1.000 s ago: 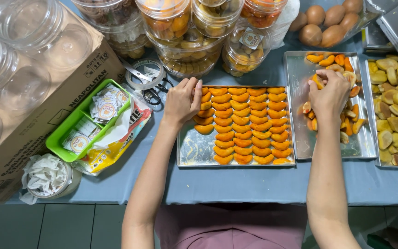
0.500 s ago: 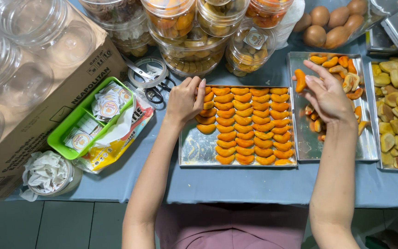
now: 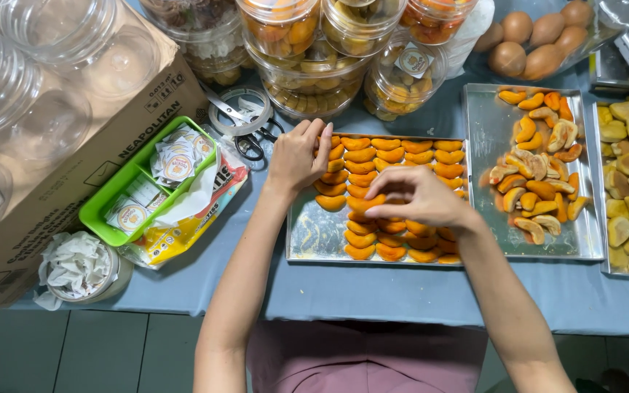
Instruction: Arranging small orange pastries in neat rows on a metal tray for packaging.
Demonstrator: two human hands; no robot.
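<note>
Blue cloth covers our worktop [image 3: 416,298], and it is the biggest thing here. On it, at the left, stands a brown cardboard box [image 3: 74,160] with clear tubs on top. In the middle lies a flat metal tray [image 3: 314,236]. In it, orange half-moon cookies [image 3: 402,156] sit in neat rows. To the right, just beside it, is a second metal tray [image 3: 485,131] where more cookies lie in a loose heap [image 3: 536,175]. Behind the trays stand clear jars [image 3: 307,44] full of cookies, with brown eggs [image 3: 533,36] to their right. A green basket of small stickers [image 3: 121,193] sits near the box, with scissors [image 3: 245,131] just behind it.

We think the step in hand is lining up cookies in the middle tray. Our left hand [image 3: 296,156] rests on the top left rows, fingers curled loosely on the cookies. Our right hand [image 3: 416,196] hangs over the middle rows with fingers pinched narrow. We cannot tell if it holds a cookie.

The left part of the tray has bare metal. So the next move calls for a soft touch: each cookie should go down close beside its neighbours without knocking the rows crooked.
</note>
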